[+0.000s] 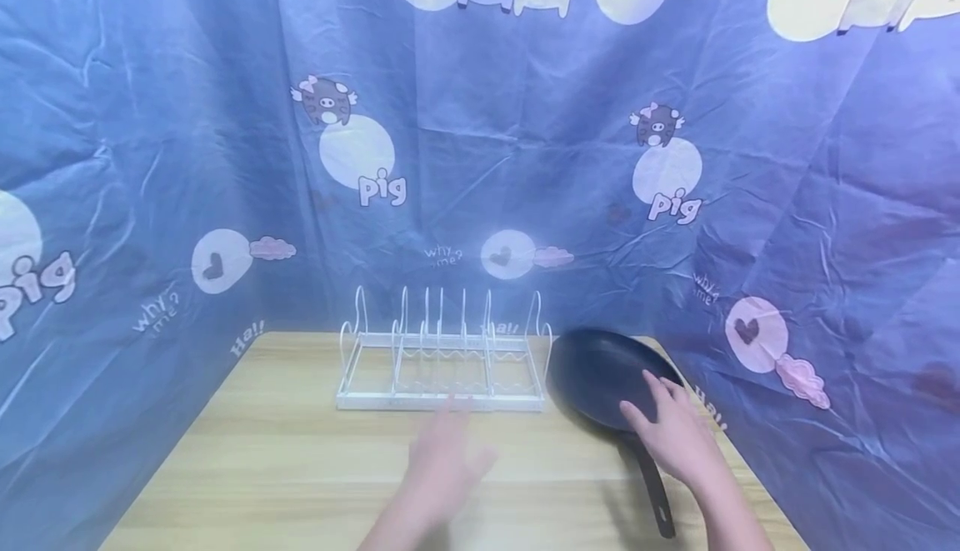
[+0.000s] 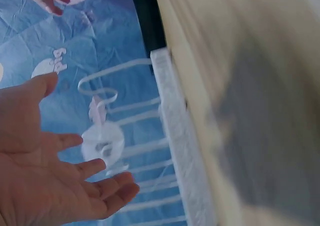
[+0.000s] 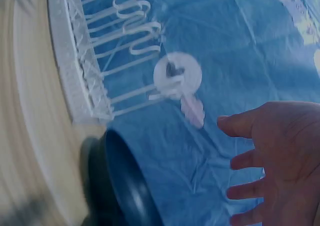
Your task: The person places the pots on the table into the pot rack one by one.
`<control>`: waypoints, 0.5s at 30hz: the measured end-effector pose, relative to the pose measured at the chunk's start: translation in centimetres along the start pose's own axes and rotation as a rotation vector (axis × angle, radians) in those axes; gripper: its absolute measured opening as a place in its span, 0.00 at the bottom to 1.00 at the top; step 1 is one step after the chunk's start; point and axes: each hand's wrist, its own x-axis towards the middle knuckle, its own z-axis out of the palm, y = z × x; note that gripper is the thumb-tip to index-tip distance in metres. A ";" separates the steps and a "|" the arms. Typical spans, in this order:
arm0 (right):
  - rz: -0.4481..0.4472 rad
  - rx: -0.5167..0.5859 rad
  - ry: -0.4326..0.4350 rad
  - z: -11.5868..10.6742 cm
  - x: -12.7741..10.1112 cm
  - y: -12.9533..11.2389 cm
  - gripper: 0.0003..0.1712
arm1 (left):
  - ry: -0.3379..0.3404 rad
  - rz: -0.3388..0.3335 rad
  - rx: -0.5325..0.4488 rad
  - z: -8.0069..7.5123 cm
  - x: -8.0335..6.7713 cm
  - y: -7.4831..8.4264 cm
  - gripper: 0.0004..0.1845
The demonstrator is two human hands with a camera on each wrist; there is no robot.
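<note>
**Three views, one shared rack**

The scene is seen from above and behind by the head camera, faced forward and down, with both hands low in the picture and the white rack (image 1: 444,359) beyond the left hand (image 1: 442,463). The left wrist view is taken close beside the open palm (image 2: 37,181), tilted sideways (and blurred). The right wrist view is held equally close to the right hand (image 3: 285,161), also rolled over. The rack (image 2: 172,136) (image 3: 80,76) is shared by all three; the dark pan (image 1: 607,376) (image 3: 122,186) by the head and right wrist views.

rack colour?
White wire rack, clearest in the head view, standing on the wooden table left of the black pan.
</note>
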 end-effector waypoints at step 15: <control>0.162 0.217 -0.116 3.5 -1.1 8.1 0.36 | -0.200 -0.026 -0.307 6.1 0.4 3.3 0.43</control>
